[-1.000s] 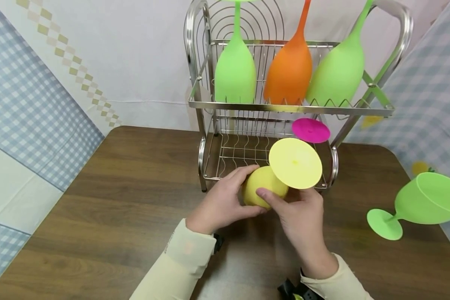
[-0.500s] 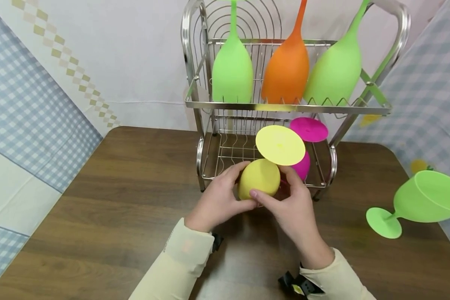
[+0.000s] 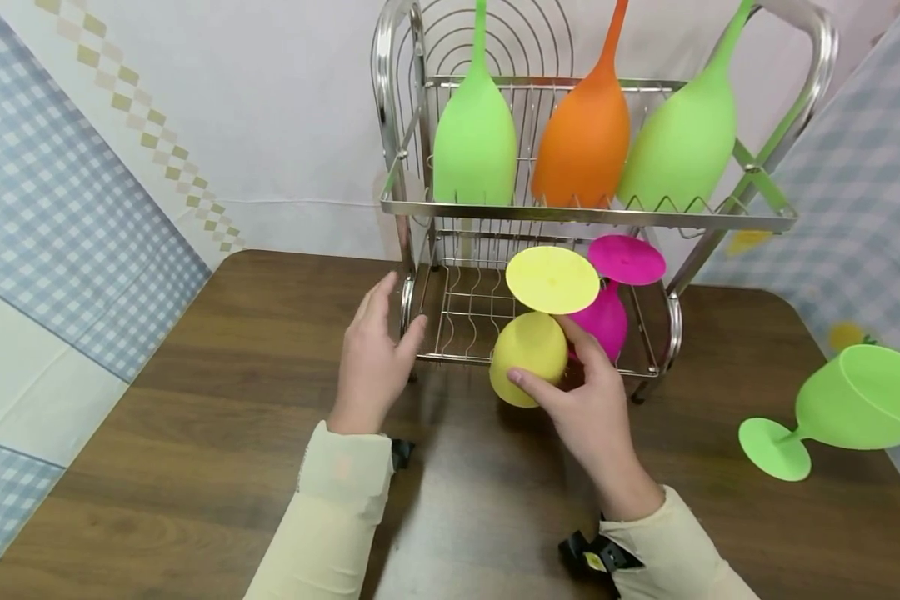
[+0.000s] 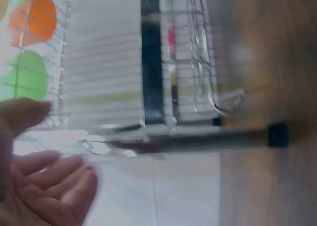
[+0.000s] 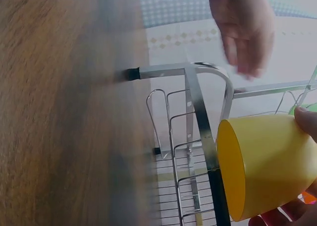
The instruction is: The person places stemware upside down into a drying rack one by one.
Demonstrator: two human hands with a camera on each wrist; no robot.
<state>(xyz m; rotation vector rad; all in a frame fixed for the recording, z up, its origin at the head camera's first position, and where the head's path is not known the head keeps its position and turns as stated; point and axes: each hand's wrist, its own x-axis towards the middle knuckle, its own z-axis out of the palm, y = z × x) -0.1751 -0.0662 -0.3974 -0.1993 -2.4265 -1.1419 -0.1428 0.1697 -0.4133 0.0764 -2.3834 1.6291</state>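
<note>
An upside-down yellow goblet (image 3: pixel 531 354), base uppermost, is at the front of the dish rack's (image 3: pixel 592 217) lower tier. My right hand (image 3: pixel 588 400) holds its bowl, thumb on the near side and fingers on the right. In the right wrist view, the mouth of the yellow bowl (image 5: pixel 277 161) hangs apart from the table, by the rack's front rail. My left hand (image 3: pixel 375 358) is left of the rack's front leg, fingers extended and holding nothing; in the left wrist view, the hand (image 4: pixel 49 181) looks blurred. Behind the yellow goblet stands an inverted magenta goblet (image 3: pixel 607 321), partly hidden.
On the upper tier, two green goblets (image 3: pixel 474 150) (image 3: pixel 678 142) and an orange goblet (image 3: pixel 581 150) stand upside down. Another green goblet (image 3: pixel 832 400) lies on its side at the right of the wooden table (image 3: pixel 270 400). A white cloth (image 3: pixel 300 125) hangs behind.
My left hand has let go of the yellow goblet and moved left. The right hand still holds the goblet, which has shifted slightly left and toward the rack, exposing more of the magenta one.
</note>
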